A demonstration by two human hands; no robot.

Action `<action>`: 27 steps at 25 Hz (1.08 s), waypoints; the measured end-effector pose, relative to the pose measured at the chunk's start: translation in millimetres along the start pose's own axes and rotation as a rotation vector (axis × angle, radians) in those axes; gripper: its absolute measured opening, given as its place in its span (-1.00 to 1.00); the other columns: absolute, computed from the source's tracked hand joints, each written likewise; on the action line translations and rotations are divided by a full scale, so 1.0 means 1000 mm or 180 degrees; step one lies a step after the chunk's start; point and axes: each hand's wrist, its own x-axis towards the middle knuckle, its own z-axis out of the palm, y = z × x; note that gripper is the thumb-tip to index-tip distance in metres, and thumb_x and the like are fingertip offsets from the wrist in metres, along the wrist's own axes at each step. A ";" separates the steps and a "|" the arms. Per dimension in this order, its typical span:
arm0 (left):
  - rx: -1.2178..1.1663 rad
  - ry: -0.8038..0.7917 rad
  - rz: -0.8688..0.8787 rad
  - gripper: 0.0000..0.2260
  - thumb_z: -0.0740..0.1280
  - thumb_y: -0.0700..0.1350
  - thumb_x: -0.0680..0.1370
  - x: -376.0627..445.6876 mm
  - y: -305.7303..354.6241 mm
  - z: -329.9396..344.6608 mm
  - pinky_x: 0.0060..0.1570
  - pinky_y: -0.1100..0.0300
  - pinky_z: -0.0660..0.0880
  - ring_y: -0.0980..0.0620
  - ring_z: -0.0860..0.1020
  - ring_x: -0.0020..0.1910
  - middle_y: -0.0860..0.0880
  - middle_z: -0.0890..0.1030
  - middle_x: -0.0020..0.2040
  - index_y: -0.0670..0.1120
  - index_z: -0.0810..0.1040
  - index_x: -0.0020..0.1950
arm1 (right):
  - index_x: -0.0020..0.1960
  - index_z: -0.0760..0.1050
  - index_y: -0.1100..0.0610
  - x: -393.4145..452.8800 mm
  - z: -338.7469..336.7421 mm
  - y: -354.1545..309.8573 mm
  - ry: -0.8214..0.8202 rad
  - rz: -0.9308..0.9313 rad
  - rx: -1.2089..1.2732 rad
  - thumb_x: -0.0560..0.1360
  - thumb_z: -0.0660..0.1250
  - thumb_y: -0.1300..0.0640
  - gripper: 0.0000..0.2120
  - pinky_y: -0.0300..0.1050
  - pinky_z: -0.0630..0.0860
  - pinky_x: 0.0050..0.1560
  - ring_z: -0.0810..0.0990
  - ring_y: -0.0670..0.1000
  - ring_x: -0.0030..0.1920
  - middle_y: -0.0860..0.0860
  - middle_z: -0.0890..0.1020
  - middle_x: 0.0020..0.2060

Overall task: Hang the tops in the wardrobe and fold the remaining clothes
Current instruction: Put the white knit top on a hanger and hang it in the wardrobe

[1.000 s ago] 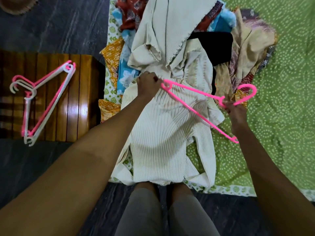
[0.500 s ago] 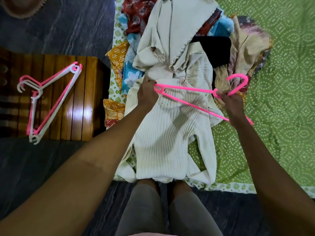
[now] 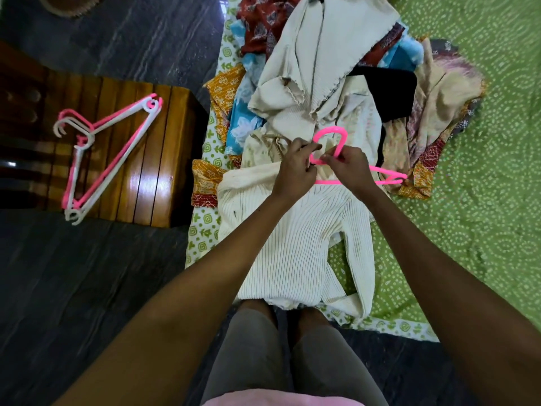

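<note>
A cream ribbed top point(image 3: 295, 235) lies flat on the green bedspread point(image 3: 483, 200), its hem toward me. A pink hanger point(image 3: 330, 142) sits at its neckline; the left half is inside the top, the right arm sticks out past the shoulder. My right hand point(image 3: 348, 168) grips the hanger at the base of its hook. My left hand point(image 3: 295, 168) pinches the top's neck edge right beside the hook. Behind lies a heap of clothes point(image 3: 330, 63), with another cream garment on top.
Several spare pink and white hangers point(image 3: 102, 159) lie on a wooden table point(image 3: 164, 159) at the left, beside the bed. Dark stone floor point(image 3: 87, 288) runs between the table and me. My knees touch the bed's near edge.
My right hand swung the hanger left, from beside the top to its neckline, and the hanger's left end went inside the top. The left hand shifted right along the neck to meet it.
</note>
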 end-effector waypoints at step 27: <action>-0.0287 0.0061 -0.0355 -0.74 0.08 -0.14 0.64 -0.004 -0.059 -0.050 -0.30 0.30 0.29 0.16 0.43 -0.27 -0.02 0.47 -0.26 -0.30 0.46 0.11 | 0.15 0.59 0.20 0.014 -0.016 0.019 -0.0561 -0.0226 -0.0007 0.48 0.38 0.21 -0.75 -0.34 0.36 -0.19 0.48 -0.27 -0.28 0.01 0.61 -0.21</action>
